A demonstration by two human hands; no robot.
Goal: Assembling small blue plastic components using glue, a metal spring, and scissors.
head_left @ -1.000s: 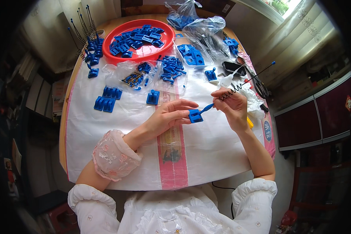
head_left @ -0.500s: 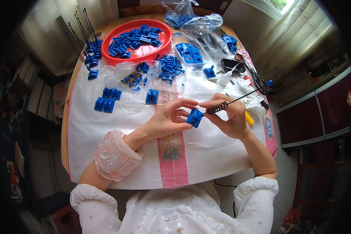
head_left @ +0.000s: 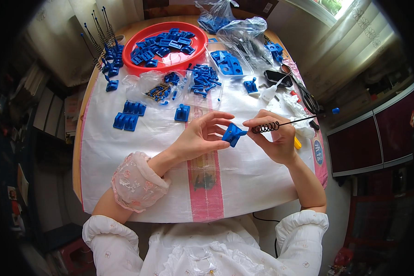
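Observation:
Between the thumb and fingers of my left hand [head_left: 201, 137] is a blue plastic base [head_left: 232, 135] with a narrow neck pointing right. My right hand [head_left: 280, 140] pinches a black coil spring [head_left: 265, 127] beside that neck. Out of the spring a thin black rod runs to the right and ends in a blue tip [head_left: 336, 111]. The spring's near end meets the neck or lies very close to it; my right fingertips hide the exact contact. Both hands are above the white cloth [head_left: 152, 184], over its pink stripe.
Blue bases fill a red tray [head_left: 202, 60] at the back. Small blue pins [head_left: 202, 80] and brass-coloured screws [head_left: 159, 93] lie in plastic bags. Finished-looking spring pieces [head_left: 109, 50] stand far left. On the right are scissors [head_left: 308, 96], a white nozzle bottle [head_left: 268, 93] and crumpled tissue [head_left: 295, 108].
The rod has swung flatter, its blue tip going right and slightly down. The blue base has turned a little in my left hand. The whole view has shifted slightly.

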